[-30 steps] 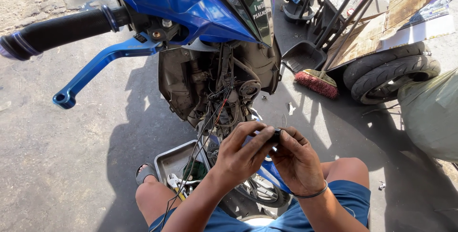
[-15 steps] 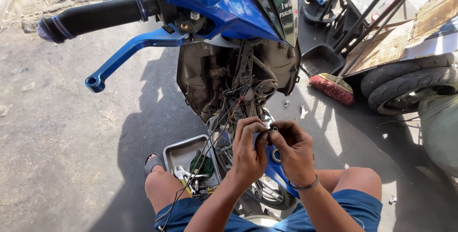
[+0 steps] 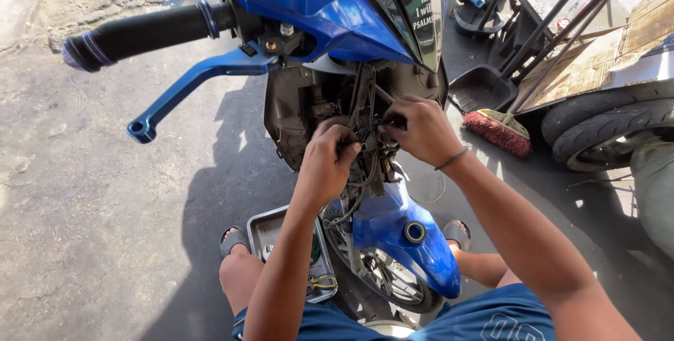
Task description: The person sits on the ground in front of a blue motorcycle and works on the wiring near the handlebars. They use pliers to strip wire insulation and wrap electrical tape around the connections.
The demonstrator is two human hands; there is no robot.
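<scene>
Centrally placed: blue motorcycle [image 3: 330, 4] with front panel removed, exposing wiring harness [image 3: 365, 137] inside the open front cavity below the headlight cowl. Left hand [image 3: 328, 162] curled shut, fingers closed on a dark connector of the wiring harness at the middle of the cavity. Right hand [image 3: 420, 129] pinched together on the same bundle from the right side, thumb and fingertips clamped on wires just beside the left hand, nearly touching it; thin band [image 3: 453, 158] around the right wrist.

Upper left: black handlebar grip [image 3: 140, 32] pointing toward the left edge, blue brake lever [image 3: 189, 88] directly beneath it.

Below the hands: blue front fender [image 3: 407, 236] over the front wheel [image 3: 379, 281], 1 round dark reflector on the fender. Left of the wheel, on the concrete floor: grey metal tray [image 3: 263, 229] with small tools, partly hidden by the left forearm. 2 sandalled feet on either side of the wheel; blue shorts along the bottom edge.

Right side of the concrete floor [image 3: 105, 243]: red-bristled broom [image 3: 498, 132] and black dustpan [image 3: 481, 88] near the motorcycle, several long dark handles leaning toward the top right corner, 2 stacked tyres [image 3: 611, 127] at the right edge.

Whether the connector is joined or separated: cannot tell, hidden by the fingers.
</scene>
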